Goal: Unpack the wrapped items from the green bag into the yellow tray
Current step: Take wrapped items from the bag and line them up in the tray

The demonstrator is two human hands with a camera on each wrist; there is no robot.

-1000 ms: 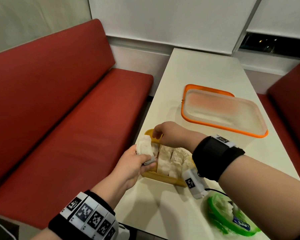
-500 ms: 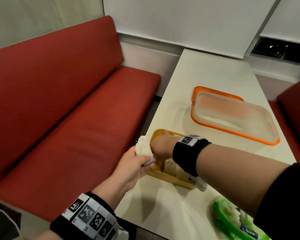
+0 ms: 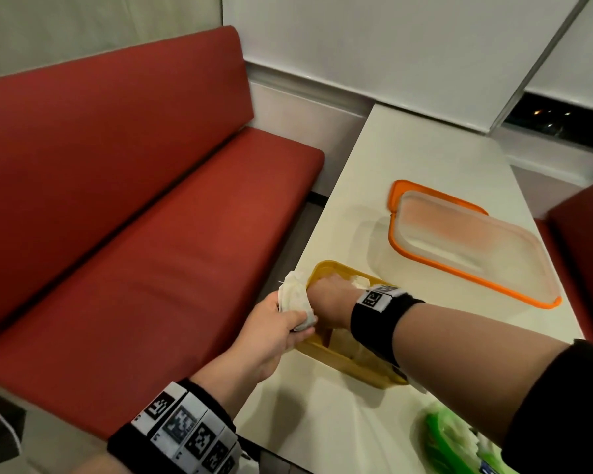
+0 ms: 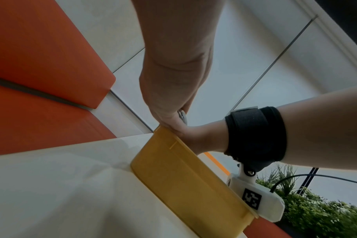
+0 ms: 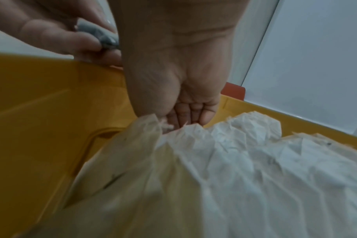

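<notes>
The left hand (image 3: 274, 328) grips 1 wrapped item (image 3: 293, 297) at the tray's (image 3: 343, 359) 9 o'clock rim. The right hand (image 5: 179, 90), fingers straight, presses the wraps (image 5: 255, 161) inside. The item looks light and crushable; hold its middle, not the loose paper ends.

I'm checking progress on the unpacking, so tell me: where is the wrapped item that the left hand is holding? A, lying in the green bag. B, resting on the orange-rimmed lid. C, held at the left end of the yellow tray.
C: the left hand grips the wrapped item right at the yellow tray's left end, beside the right hand.
</notes>
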